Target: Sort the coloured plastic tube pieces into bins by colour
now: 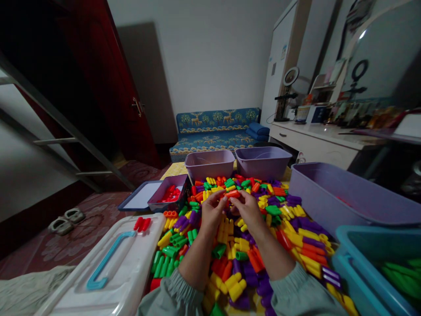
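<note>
Both hands meet over a heap of red, orange, yellow, green and purple plastic pieces (232, 243) spread across the table. Between them is a red piece (233, 193). My left hand (213, 210) has its thumb and fingers closed at the left end of that piece. My right hand (246, 208) pinches its right side. A small red group of tubes (142, 224) lies on a white lid with a blue handle (112, 259) at the left. More red pieces (171, 193) fill a dark-rimmed purple box (158, 202).
Two purple bins (210, 164) (263, 162) stand at the table's back. A larger purple bin (348, 193) and a teal bin (365, 267) holding green pieces flank the right side. Beyond are a blue sofa (213, 136) and a white dresser (315, 140).
</note>
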Tool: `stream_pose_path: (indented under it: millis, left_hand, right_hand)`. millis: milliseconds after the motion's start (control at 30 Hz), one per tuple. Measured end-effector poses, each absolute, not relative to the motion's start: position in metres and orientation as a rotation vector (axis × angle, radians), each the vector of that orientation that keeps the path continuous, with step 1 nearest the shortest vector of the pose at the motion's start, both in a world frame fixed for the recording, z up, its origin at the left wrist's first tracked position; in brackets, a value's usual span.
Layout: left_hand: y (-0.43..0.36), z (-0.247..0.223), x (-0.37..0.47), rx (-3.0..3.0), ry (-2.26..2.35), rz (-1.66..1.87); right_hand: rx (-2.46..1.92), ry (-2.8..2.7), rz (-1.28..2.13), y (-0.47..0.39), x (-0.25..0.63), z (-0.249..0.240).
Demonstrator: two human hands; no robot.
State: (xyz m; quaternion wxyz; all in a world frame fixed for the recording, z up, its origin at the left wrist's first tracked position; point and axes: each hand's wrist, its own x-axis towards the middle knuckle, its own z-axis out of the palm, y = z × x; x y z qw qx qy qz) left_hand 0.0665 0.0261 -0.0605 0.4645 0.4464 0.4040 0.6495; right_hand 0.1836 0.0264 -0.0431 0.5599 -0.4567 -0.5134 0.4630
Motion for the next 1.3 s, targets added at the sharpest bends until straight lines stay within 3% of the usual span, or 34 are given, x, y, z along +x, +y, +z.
stream_pose_path:
  millis: [367, 533, 667, 900, 1067, 1300]
  left_hand:
    - [0.026, -0.060, 0.066, 1.015, 1.012, 1.619]
    - [0.025, -0.058, 0.067, 0.989, 1.009, 1.623]
    - [0.024, -0.057, 0.068, 0.982, 0.986, 1.626]
    - [0.023, -0.056, 0.069, 0.953, 0.900, 1.657]
    - [0.025, -0.060, 0.067, 1.008, 0.883, 1.661]
    - [0.028, -0.063, 0.067, 0.969, 0.951, 1.645]
  right_hand:
    - [-1.048, -1.234, 1.158, 0.025, 0.208, -0.014]
    - [-0.738, -0.661, 0.763, 0.029, 0.253, 0.012]
    - [-0.697, -0.416, 0.849, 0.028, 0.258, 0.016]
    - [-1.108, -1.197, 1.163, 0.027, 0.208, -0.020]
    - [-1.237, -1.575, 0.900, 0.033, 0.190, -0.047]
    - [-1.245, -1.629, 0.790, 0.036, 0.192, -0.050]
